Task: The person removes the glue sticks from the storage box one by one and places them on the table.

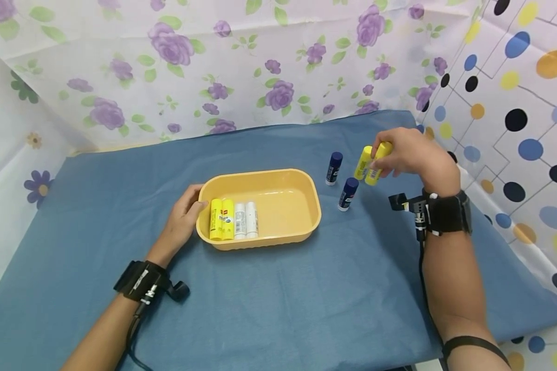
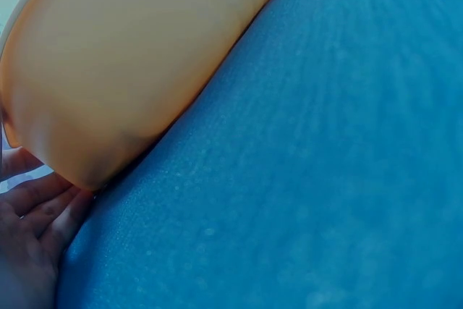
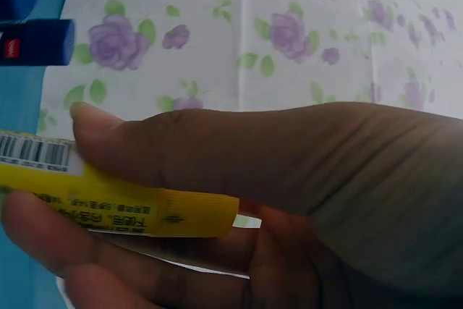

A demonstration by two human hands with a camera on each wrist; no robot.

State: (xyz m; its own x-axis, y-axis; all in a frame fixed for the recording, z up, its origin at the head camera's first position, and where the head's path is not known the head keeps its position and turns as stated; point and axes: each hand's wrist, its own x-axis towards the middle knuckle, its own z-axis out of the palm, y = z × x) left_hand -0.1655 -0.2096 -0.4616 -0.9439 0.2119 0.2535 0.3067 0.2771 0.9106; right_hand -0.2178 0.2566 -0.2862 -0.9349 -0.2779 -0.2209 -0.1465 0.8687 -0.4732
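Observation:
My right hand [image 1: 408, 152] pinches a yellow glue stick [image 3: 145, 208] between thumb and fingers, at the right of the cloth. Close beside it stands another yellow glue stick [image 1: 363, 161]. My left hand [image 1: 182, 219] holds the left end of a yellow plastic tray [image 1: 285, 211], thumb at the rim and fingers against the outer wall. Inside the tray's left part, two yellow glue sticks [image 1: 216, 220] and two white ones [image 1: 240, 221] lie side by side. Two dark blue glue sticks, one farther back [image 1: 334, 167] and one nearer [image 1: 348, 194], stand upright between tray and right hand.
Blue cloth [image 1: 260, 304] covers the table. A flowered sheet [image 1: 260, 67] hangs along the back, and a dotted sheet [image 1: 529, 154] borders the right side. Each wrist wears a black strap with a camera and cable.

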